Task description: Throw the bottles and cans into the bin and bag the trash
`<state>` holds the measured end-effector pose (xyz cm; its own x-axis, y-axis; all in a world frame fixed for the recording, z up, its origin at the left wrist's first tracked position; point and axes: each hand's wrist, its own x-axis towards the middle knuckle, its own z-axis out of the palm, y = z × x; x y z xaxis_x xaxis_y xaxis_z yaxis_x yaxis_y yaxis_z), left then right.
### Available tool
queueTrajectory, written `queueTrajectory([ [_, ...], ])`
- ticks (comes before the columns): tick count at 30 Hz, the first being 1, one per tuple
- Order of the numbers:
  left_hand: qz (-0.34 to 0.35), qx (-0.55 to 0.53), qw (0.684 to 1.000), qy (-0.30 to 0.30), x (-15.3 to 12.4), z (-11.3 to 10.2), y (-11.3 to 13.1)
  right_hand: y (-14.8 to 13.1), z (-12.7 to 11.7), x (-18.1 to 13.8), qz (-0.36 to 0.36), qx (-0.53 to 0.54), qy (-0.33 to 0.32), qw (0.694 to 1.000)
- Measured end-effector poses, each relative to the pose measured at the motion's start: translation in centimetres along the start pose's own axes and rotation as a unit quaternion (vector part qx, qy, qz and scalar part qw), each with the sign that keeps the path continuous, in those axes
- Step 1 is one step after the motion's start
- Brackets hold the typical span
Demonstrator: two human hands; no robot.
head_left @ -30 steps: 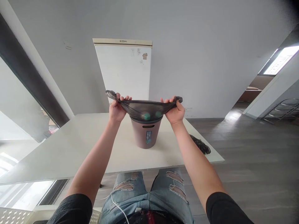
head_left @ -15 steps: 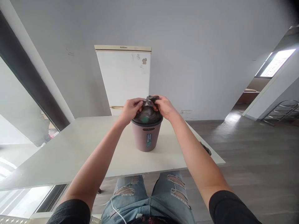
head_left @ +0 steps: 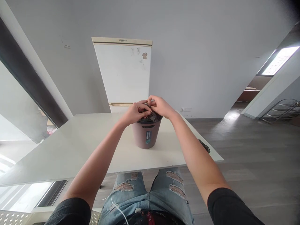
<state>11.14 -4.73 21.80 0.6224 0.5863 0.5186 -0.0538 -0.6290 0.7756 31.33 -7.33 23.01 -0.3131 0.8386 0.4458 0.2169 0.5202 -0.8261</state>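
A small mauve waste bin (head_left: 146, 134) with a dark rim and a blue label stands on the white table (head_left: 77, 147). A dark grey bin bag (head_left: 154, 117) fills its mouth. My left hand (head_left: 136, 112) and my right hand (head_left: 159, 106) meet right over the bin, fingers curled and pinching the gathered top of the bag. The bag's neck is mostly hidden under my fingers.
A second crumpled dark bag (head_left: 204, 146) lies near the table's right edge. A white fridge (head_left: 124, 73) stands behind the table against the grey wall. Wooden floor stretches to the right, with a wire rack (head_left: 281, 109) far right. A window runs along the left.
My hands came together from wide apart, where they stretched the bag's top edges sideways above the bin. They now bunch the bag at its centre, lower on the bin.
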Motion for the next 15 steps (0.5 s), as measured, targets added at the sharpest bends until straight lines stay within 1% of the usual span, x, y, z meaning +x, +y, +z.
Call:
queueTrajectory([
  [3,-0.018,0.000,1.000,0.022,-0.1,0.0,-0.3,0.8,0.5,0.6,-0.030,0.083,0.092,0.992],
  [4,-0.029,0.000,0.999,0.018,-0.1,-0.1,-0.2,1.1,0.7,0.8,-0.039,0.116,0.119,0.985],
  [7,-0.055,-0.002,0.998,-0.032,0.1,-0.3,0.3,1.5,1.4,1.3,-0.054,0.190,0.180,0.964],
  [9,-0.054,-0.014,0.997,-0.048,0.4,-0.3,0.8,1.6,1.6,1.4,-0.046,0.207,0.189,0.959],
  [12,-0.043,-0.016,0.998,-0.044,0.6,-0.1,1.0,1.5,1.8,1.2,-0.034,0.186,0.170,0.967],
  [13,-0.038,-0.017,0.999,-0.035,0.7,0.0,1.0,1.4,1.8,1.1,-0.037,0.171,0.165,0.971],
  [15,-0.024,-0.045,0.999,0.006,0.8,0.1,0.7,1.1,1.9,0.9,-0.052,0.140,0.164,0.975],
])
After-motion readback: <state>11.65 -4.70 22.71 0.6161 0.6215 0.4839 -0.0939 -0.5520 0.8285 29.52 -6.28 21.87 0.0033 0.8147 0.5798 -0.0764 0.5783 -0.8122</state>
